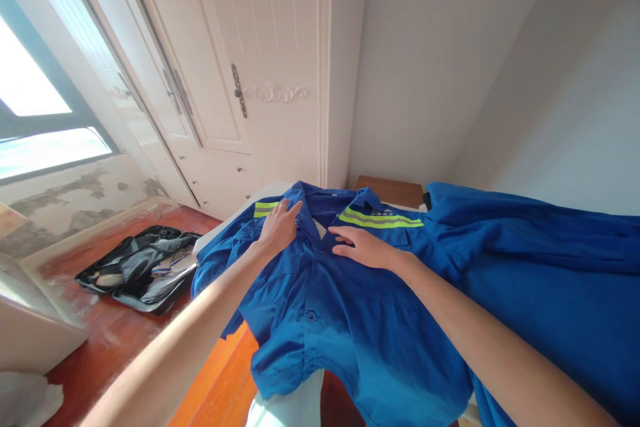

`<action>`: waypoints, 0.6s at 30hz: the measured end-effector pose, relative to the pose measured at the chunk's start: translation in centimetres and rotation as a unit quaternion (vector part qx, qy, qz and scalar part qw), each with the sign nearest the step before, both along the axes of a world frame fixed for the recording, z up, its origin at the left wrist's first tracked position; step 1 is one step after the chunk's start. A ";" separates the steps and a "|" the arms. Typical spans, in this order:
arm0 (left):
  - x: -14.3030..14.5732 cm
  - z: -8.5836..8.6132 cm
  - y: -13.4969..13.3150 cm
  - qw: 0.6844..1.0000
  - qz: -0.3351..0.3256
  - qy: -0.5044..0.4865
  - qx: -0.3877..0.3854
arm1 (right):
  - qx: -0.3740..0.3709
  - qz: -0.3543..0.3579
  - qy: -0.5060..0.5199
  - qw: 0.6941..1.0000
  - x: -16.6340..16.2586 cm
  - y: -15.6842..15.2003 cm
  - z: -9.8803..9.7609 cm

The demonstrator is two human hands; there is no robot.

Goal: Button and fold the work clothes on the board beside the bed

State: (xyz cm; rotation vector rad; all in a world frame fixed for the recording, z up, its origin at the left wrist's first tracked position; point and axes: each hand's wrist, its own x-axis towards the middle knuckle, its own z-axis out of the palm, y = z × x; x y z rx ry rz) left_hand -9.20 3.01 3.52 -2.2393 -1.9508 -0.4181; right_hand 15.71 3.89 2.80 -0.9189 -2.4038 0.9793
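Observation:
A blue work jacket point(345, 307) is spread out before me, its collar at the far side and its hem hanging toward me. Yellow-green bands with a grey stripe cross both shoulders, and a button shows on the front. My left hand point(280, 227), with a ring on one finger, lies on the jacket beside the left side of the collar, its fingers stretched out. Near the right side of the neck opening, my right hand point(363, 247) rests over the chest with its fingers extended. Neither hand visibly grips the cloth.
More blue cloth point(550, 287) lies to the right. An open suitcase point(145, 267) with clothes sits on the reddish floor point(110, 327) at left. A white wardrobe point(280, 27) stands behind, with a brown wooden surface point(390, 190) beside it. A window point(35, 100) is at far left.

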 end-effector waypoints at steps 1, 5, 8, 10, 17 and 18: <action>0.0 0.2 0.6 1.000 -0.012 0.011 -0.004 | 0.006 -0.021 0.029 0.999 0.0 0.2 -0.2; 0.2 1.6 2.5 0.995 -0.081 0.052 -0.009 | 0.056 -0.069 0.079 0.993 0.0 0.7 -0.7; 1.0 3.4 3.4 0.990 -0.119 0.075 0.022 | 0.090 -0.096 0.078 0.988 0.3 0.9 -0.9; 2.1 4.2 3.9 0.987 -0.130 0.084 0.050 | 0.109 -0.117 0.066 0.985 0.4 1.0 -1.0; 6.0 2.6 4.3 0.992 -0.097 0.057 0.062 | 0.112 -0.141 0.024 0.983 0.4 1.2 -1.4; 6.2 2.1 4.1 0.994 -0.075 0.041 0.063 | 0.119 -0.139 0.015 0.983 0.4 1.2 -1.5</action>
